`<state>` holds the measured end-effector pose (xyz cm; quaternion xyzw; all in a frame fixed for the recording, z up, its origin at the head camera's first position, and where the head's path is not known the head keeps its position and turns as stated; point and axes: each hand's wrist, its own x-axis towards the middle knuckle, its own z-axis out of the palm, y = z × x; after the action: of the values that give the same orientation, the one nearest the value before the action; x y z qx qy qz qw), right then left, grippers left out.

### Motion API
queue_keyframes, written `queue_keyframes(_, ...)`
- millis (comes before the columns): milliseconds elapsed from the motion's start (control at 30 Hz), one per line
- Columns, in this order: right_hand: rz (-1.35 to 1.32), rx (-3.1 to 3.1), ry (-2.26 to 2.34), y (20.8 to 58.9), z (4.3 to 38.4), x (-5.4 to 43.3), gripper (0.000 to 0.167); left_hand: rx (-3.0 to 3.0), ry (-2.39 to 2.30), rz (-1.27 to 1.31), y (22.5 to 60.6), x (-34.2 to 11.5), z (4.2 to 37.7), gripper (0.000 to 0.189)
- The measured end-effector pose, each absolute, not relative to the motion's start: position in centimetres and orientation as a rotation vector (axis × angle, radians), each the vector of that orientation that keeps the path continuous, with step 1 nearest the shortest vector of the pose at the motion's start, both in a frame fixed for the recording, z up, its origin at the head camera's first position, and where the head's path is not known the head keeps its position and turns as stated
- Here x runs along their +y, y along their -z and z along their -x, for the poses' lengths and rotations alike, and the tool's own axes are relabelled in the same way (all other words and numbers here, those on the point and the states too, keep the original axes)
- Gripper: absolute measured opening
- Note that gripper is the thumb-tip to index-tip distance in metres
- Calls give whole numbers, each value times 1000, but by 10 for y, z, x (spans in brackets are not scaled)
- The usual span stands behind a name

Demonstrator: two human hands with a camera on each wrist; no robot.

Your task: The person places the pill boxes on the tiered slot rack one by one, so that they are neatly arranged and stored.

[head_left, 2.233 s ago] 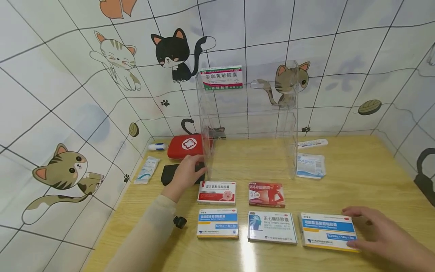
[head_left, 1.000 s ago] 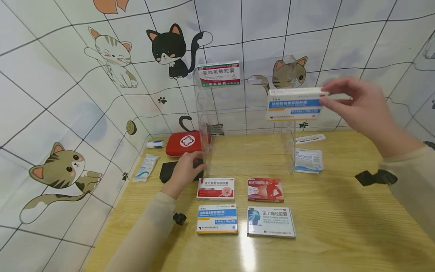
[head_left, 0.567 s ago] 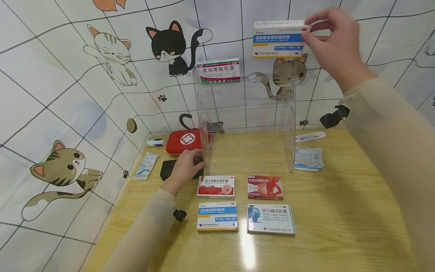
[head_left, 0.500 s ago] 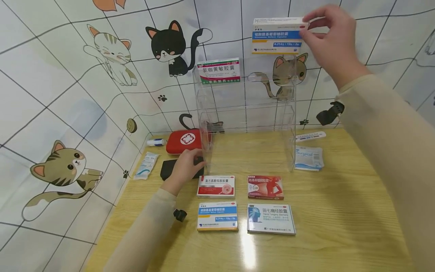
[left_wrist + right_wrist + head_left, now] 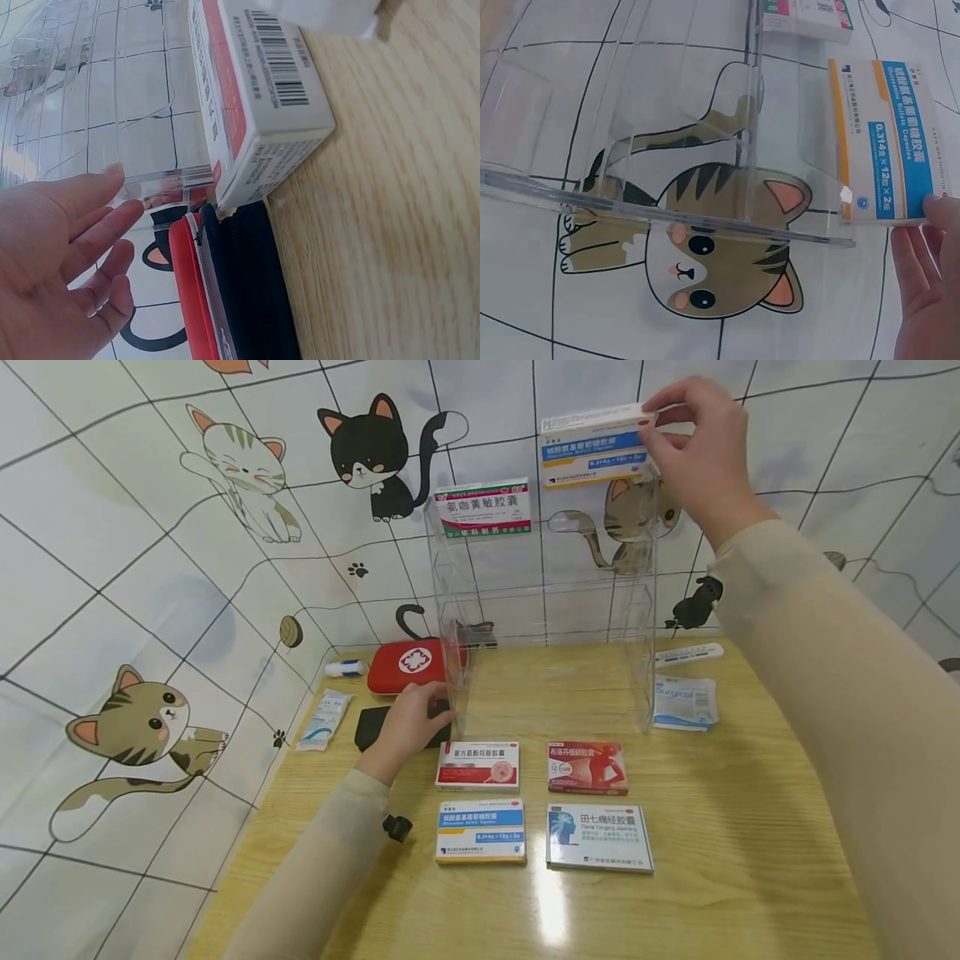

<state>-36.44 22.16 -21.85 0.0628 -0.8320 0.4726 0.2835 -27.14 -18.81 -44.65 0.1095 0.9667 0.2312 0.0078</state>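
Note:
My right hand pinches the right end of a white, blue and yellow medicine box. That box is held slightly tilted above the right part of the top tier of a clear acrylic rack; in the right wrist view the box is beside the rack's upper edge. A green, white and red medicine box stands on the top tier's left side. At the rack's lower left side is my left hand, thumb and fingers extended and loosely bent, touching its edge; the left wrist view shows these fingers.
In front of the rack lie a red-white box, a red box, a blue-white box and a white-green box. A red case and black case stand left; a surgical packet lies right.
My right hand picked up the blue-yellow box from the table's right side and raised it above the rack. Lately it moved slightly left and tilted. My left hand stayed at the rack.

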Motion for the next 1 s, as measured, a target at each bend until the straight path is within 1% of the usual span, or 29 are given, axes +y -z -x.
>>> queue_keyframes(167, -158, -2273, -1324, 226, 372, 228, 30, 3018, -725, -317, 446, -188, 272, 48)
queue_keyframes(333, -181, -2356, -1257, 242, 382, 236, 30, 3016, -739, -320, 445, -188, 272, 49)
queue_keyframes(500, -200, -2379, -1142, 254, 383, 238, 31, 3020, -733, -327, 445, -188, 271, 48)
queue_keyframes(633, -218, -2371, -1133, 259, 379, 238, 33, 3027, -725, -339, 446, -187, 271, 49)
queue_keyframes(733, -238, -2347, -1088, 263, 370, 237, 36, 3031, -722, -351, 446, -186, 271, 48)
queue_keyframes(833, -238, -2278, -1096, 273, 355, 233, 36, 3029, -722, -358, 446, -186, 272, 47)
queue_keyframes(1000, -305, -2156, -1224, 312, 309, 218, 31, 3024, -730, -330, 447, -187, 272, 49)
